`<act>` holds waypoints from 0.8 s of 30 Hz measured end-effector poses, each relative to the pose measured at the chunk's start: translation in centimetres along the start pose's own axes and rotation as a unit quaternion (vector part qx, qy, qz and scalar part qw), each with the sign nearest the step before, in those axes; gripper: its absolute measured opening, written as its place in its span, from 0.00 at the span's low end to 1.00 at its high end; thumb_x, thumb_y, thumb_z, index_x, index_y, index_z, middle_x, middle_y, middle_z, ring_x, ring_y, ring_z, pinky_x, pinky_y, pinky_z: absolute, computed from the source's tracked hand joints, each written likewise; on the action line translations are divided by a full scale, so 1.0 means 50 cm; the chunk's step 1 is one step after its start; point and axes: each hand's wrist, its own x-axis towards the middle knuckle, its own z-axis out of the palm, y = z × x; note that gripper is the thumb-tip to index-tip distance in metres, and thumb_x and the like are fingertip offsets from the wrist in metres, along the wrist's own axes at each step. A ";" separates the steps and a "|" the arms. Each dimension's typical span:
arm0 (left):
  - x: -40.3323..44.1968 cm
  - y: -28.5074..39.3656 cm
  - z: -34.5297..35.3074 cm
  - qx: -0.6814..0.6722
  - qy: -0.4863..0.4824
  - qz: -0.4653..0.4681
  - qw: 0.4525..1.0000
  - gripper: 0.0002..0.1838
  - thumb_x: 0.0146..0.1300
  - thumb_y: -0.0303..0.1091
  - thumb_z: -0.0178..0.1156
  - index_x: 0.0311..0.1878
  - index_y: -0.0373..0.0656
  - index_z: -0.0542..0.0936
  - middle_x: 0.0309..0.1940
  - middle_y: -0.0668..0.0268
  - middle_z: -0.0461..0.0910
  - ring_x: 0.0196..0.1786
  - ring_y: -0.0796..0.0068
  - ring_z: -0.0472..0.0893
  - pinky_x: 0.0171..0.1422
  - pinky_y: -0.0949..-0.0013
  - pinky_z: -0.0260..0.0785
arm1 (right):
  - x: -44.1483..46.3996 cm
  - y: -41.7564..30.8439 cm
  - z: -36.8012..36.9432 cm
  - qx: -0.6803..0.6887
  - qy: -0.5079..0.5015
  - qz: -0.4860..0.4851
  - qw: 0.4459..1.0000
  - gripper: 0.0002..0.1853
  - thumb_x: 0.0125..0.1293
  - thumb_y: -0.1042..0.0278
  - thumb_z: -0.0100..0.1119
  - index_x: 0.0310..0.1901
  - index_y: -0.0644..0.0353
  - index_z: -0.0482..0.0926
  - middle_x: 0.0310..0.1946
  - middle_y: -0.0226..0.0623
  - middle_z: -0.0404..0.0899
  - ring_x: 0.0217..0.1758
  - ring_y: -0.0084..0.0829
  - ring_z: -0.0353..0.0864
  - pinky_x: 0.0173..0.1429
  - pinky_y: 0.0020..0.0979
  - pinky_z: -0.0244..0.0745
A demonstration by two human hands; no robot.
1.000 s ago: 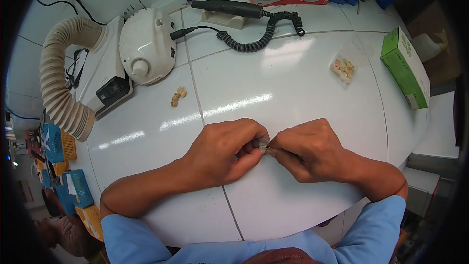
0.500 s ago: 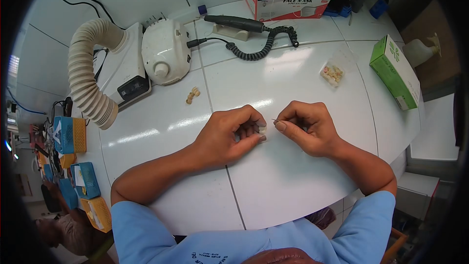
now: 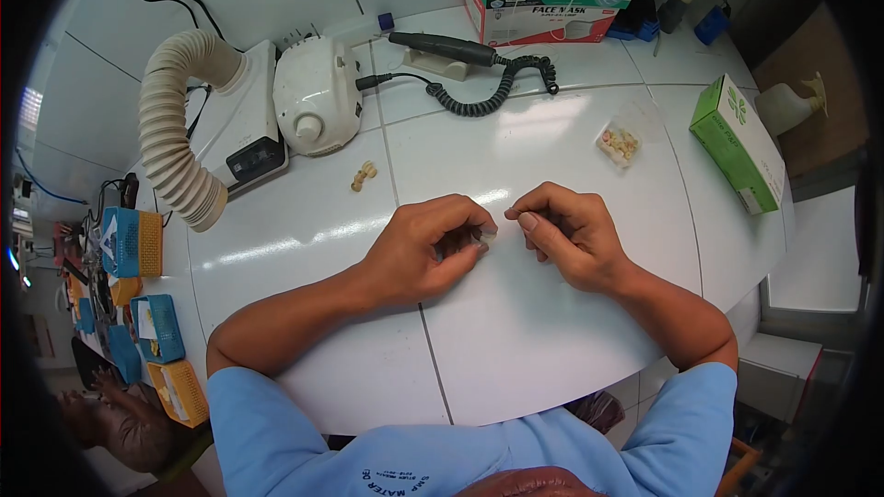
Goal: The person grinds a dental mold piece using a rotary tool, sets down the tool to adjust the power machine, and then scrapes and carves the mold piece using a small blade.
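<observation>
My left hand (image 3: pixel 425 248) is curled with thumb and fingers closed on a small whitish piece (image 3: pixel 489 237), mostly covered by the fingertips. Just to its right, a short gap away, is my right hand (image 3: pixel 573 235). Its thumb and index finger are pinched together; whatever lies between them is too small to make out now. Beyond my left hand, several small tan, tooth-like pieces (image 3: pixel 363 176) lie in a cluster on the white table (image 3: pixel 562 340). Farther off to the right sits a small clear bag (image 3: pixel 619 144) of yellowish and pink bits.
At the back left stand a white control box (image 3: pixel 318 97) and a ribbed hose (image 3: pixel 170 133). A black handpiece (image 3: pixel 442 46) with a coiled cord rests behind. Mask boxes (image 3: pixel 548 14) and a green box (image 3: pixel 737 143) stand back and right. Baskets (image 3: pixel 133 244) and another person (image 3: pixel 124 419) are at left.
Both hands have shifted slightly. A thin pointed thing showed at my right fingertips before and is not distinguishable now. The whitish piece in my left hand shows less. The view has tilted a little.
</observation>
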 end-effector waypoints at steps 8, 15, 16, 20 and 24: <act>-0.002 0.000 -0.009 0.023 0.035 0.039 0.998 0.13 0.66 0.15 0.67 0.51 0.41 0.87 0.44 0.66 0.85 0.41 0.78 0.86 0.40 0.71 0.76 | 0.006 -0.025 -0.013 0.103 0.007 0.078 0.992 0.13 0.87 0.66 0.56 0.55 0.68 0.84 0.31 0.31 0.81 0.32 0.17 0.78 0.34 0.24 0.77; -0.002 0.001 -0.014 0.103 0.073 0.085 0.988 0.20 0.64 0.12 0.66 0.53 0.45 0.91 0.45 0.65 0.82 0.41 0.74 0.85 0.40 0.69 0.77 | 0.005 -0.022 -0.011 0.099 0.004 0.065 0.993 0.13 0.87 0.66 0.56 0.55 0.68 0.84 0.31 0.31 0.81 0.31 0.17 0.78 0.35 0.24 0.77; -0.001 0.000 -0.015 0.116 0.075 0.090 0.986 0.20 0.63 0.12 0.66 0.53 0.47 0.92 0.45 0.65 0.82 0.41 0.73 0.85 0.41 0.68 0.78 | 0.005 -0.021 -0.011 0.101 0.006 0.069 0.993 0.13 0.87 0.66 0.56 0.55 0.68 0.84 0.31 0.31 0.81 0.31 0.17 0.78 0.35 0.23 0.77; 0.000 -0.001 -0.018 0.156 0.079 0.094 0.980 0.19 0.62 0.11 0.66 0.52 0.43 0.90 0.44 0.63 0.83 0.41 0.72 0.86 0.41 0.68 0.79 | 0.005 -0.022 -0.014 0.112 0.007 0.082 0.990 0.13 0.87 0.66 0.56 0.55 0.68 0.84 0.31 0.31 0.81 0.31 0.16 0.78 0.34 0.23 0.76; 0.006 -0.009 -0.017 0.168 0.119 0.101 0.973 0.16 0.60 0.11 0.68 0.49 0.39 0.87 0.43 0.61 0.84 0.41 0.68 0.87 0.41 0.66 0.80 | 0.006 -0.019 -0.016 0.112 0.001 0.081 0.990 0.13 0.87 0.67 0.56 0.55 0.69 0.84 0.31 0.32 0.81 0.31 0.17 0.78 0.34 0.23 0.76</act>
